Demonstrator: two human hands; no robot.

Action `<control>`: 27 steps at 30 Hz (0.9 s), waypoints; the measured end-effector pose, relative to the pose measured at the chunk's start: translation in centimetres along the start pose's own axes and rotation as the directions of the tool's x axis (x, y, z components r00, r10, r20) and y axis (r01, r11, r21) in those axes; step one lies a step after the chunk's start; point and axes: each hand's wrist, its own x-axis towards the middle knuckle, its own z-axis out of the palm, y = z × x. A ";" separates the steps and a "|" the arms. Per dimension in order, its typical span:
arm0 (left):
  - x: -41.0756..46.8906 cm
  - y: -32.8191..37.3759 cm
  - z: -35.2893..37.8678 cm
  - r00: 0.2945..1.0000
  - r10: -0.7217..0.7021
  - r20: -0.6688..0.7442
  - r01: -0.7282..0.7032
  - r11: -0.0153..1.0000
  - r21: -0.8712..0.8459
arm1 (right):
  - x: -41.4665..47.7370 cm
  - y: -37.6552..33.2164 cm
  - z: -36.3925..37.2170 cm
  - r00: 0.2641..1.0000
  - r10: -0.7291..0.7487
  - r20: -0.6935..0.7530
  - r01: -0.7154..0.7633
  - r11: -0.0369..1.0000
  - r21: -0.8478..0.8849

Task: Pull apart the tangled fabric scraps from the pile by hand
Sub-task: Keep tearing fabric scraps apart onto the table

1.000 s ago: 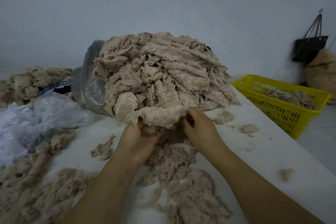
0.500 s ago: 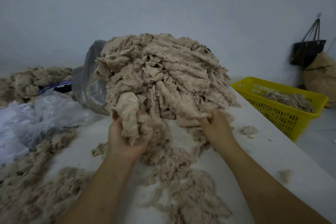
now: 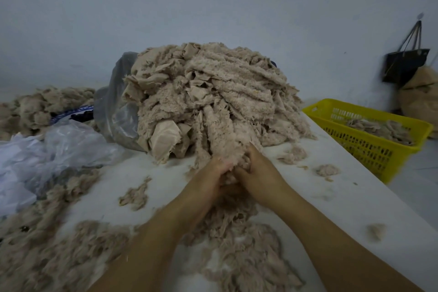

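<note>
A pale wall (image 3: 213, 7) backs the white table (image 3: 166, 173) in front of you. The pile (image 3: 213, 92) of beige, fuzzy fabric scraps sits at 12 o'clock, spilling out of a grey plastic bag (image 3: 113, 106) that lies against its 9 o'clock side.

Your hands are close together at the foot of the pile. Your left hand (image 3: 213, 173) and your right hand (image 3: 258, 170) both have their fingers curled into the lower end of one fuzzy strip (image 3: 225, 140) that hangs down from the pile, so both are gripping it.

Torn fluff (image 3: 237, 244) covers the table at 6 o'clock, under your forearms, and more lies at 7 o'clock. Crumpled clear plastic (image 3: 59, 147) rests at 9 o'clock. A yellow basket (image 3: 369, 149) with a few scraps in it stands at 2 o'clock, just beyond the table edge. A black bag (image 3: 405, 64) hangs on the wall above it.
</note>
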 end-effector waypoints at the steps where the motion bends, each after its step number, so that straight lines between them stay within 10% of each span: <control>1: -0.1 -0.2 -0.1 1.000 0.027 0.003 -0.027 0.999 0.031 | 0.1 0.2 -0.4 0.999 0.047 -0.007 -0.046 0.997 0.065; 4: -1.0 -0.7 -1.3 0.976 0.215 -0.032 -0.210 0.970 0.122 | 0.7 0.8 -1.8 0.941 0.244 -0.236 -0.115 0.883 0.455; 9: 0.2 -1.0 -3.4 0.867 0.319 -0.383 -0.061 0.831 0.553 | 0.9 3.1 -6.9 0.720 0.627 -0.299 0.161 0.269 0.950; 13: 1.1 -2.1 -4.7 0.935 0.164 -0.313 0.160 0.591 0.791 | 1.0 2.8 -3.5 0.766 0.626 -0.148 -0.324 0.574 0.752; 15: 1.3 -2.5 -4.9 0.937 0.144 -0.318 0.217 0.474 0.854 | 0.7 1.9 -1.9 0.867 0.475 -0.153 -0.348 0.794 0.498; 18: 1.2 -2.3 -4.9 0.916 0.232 -0.328 0.130 0.602 0.788 | 0.0 1.6 -0.4 0.980 0.194 -0.051 -0.188 0.977 0.097; 21: 0.5 -1.3 -4.1 0.867 0.403 -0.294 -0.072 0.685 0.725 | -0.4 1.0 0.0 0.988 0.148 0.045 -0.154 0.973 0.170; 27: -1.5 -0.7 -0.9 0.865 0.397 0.306 -0.482 0.490 0.727 | -0.1 0.5 0.1 0.951 0.241 0.192 -0.307 0.785 0.538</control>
